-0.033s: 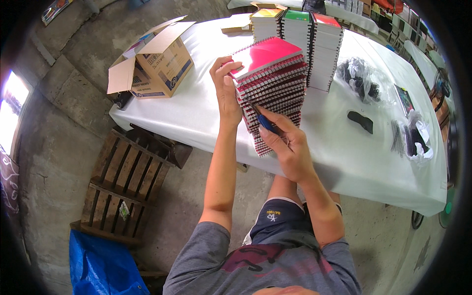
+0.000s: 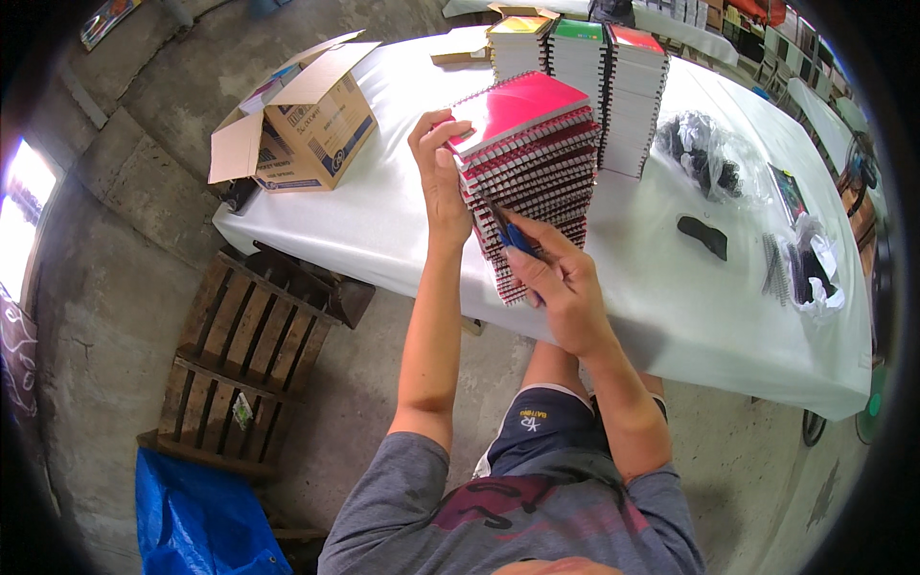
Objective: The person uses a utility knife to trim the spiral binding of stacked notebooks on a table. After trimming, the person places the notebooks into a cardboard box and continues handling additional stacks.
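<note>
Head view. A tall stack of red spiral notebooks (image 2: 532,182) is seen near the front edge of a table covered with a white cloth (image 2: 402,220). The left hand (image 2: 439,168) is pressed against the stack's left side, thumb and fingers curled onto the edge of the top pink cover; the grasp is made on the uppermost notebook only. The right hand (image 2: 561,283) is closed around a blue-handled tool (image 2: 513,235), whose tip is set against the spiral bindings at the stack's front. The tool's working end is largely hidden by the fingers and cannot be identified. The lowest notebooks are covered by the right hand.

Behind the stack, three further notebook piles (image 2: 580,57) are stood side by side, with yellow, green and red covers; the piles are partly masked by the front stack. An open cardboard box (image 2: 307,120) is placed at the table's left end; its contents are barely visible. To the right, clear plastic bags (image 2: 714,153) holding dark items are seen, the contents indistinct. A wooden pallet (image 2: 249,355) is leaned below the table, and a blue bag (image 2: 196,522) is cut off by the lower rim.
</note>
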`<state>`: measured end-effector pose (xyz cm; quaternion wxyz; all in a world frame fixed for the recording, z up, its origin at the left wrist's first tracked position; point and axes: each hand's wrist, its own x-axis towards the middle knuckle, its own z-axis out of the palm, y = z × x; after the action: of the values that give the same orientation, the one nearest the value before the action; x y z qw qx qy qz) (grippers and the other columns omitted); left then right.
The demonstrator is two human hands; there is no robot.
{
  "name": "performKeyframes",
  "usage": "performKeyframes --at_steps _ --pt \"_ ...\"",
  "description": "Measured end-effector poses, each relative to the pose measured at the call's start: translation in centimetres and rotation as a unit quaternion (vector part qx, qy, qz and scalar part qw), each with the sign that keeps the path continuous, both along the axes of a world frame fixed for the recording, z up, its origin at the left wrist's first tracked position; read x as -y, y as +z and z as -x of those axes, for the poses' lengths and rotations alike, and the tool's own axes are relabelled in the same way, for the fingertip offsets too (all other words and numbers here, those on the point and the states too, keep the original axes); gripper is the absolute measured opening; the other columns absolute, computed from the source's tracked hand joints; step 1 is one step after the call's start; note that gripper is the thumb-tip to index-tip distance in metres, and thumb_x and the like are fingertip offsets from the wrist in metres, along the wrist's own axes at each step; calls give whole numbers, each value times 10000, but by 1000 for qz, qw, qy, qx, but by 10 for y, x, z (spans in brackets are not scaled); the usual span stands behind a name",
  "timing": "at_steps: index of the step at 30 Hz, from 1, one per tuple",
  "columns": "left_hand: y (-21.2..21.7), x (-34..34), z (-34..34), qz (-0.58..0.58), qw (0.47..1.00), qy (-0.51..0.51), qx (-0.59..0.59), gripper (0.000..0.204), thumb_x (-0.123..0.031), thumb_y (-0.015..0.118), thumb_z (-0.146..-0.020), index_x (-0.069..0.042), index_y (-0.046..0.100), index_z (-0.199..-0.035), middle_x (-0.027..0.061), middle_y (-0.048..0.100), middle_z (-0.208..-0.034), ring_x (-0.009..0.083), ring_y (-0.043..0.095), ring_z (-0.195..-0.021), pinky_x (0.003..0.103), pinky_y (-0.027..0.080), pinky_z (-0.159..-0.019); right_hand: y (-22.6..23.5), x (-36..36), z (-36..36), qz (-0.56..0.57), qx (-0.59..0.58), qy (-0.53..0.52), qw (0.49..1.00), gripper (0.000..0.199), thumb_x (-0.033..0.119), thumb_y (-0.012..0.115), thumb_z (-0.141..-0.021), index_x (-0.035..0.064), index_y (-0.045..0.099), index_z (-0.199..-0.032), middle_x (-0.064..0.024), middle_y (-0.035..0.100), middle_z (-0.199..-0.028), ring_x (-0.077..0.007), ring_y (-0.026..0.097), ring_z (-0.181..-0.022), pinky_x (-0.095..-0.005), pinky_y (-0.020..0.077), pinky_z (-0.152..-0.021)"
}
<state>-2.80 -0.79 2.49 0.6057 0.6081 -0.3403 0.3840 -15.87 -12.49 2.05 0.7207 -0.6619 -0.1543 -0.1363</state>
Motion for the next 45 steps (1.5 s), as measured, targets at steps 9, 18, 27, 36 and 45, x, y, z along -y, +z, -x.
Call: performKeyframes --at_steps 9,18,27,36,45 --pt "-1 -3 0 -11 1000 13 -21 501 -458 240 -962 -58 518 -1078 142 412 -1207 249 367 -1187 387 276 -1029 -23 -8 -3 320 231 -323 860 389 222 603 -819 186 571 -1205 -79 505 -1036 -212 497 -946 -397 326 -829" --pt "0 -1 -3 -3 1000 3 -12 511 -477 250 -956 -62 522 -1076 141 411 -1210 248 363 -1193 391 271 -1037 -22 -9 -9 408 244 -352 806 408 254 620 -797 248 575 -1202 -70 468 -1077 -217 471 -985 -437 274 -840" --pt "-2 -2 -7 0 1000 -8 28 452 -397 258 -980 -43 524 -1073 139 389 -1199 210 440 -1057 347 349 -938 -29 -13 -12 366 245 -302 845 421 231 615 -806 201 557 -1222 -76 489 -1021 -219 508 -838 -317 382 -641" --pt "-3 -2 -7 -11 999 17 30 462 -423 261 -978 -57 527 -1072 128 390 -1198 201 444 -1053 349 347 -938 -32 -19 -7 167 160 -176 957 378 184 585 -840 134 547 -1212 -97 505 -985 -232 513 -918 -336 392 -762" --pt "-1 -3 -7 -4 1000 7 11 475 -435 251 -977 -65 536 -1058 127 395 -1201 206 425 -1100 358 331 -966 -34 -10 -8 404 240 -357 807 399 236 611 -801 249 579 -1199 -58 460 -1104 -215 465 -1033 -470 225 -894"
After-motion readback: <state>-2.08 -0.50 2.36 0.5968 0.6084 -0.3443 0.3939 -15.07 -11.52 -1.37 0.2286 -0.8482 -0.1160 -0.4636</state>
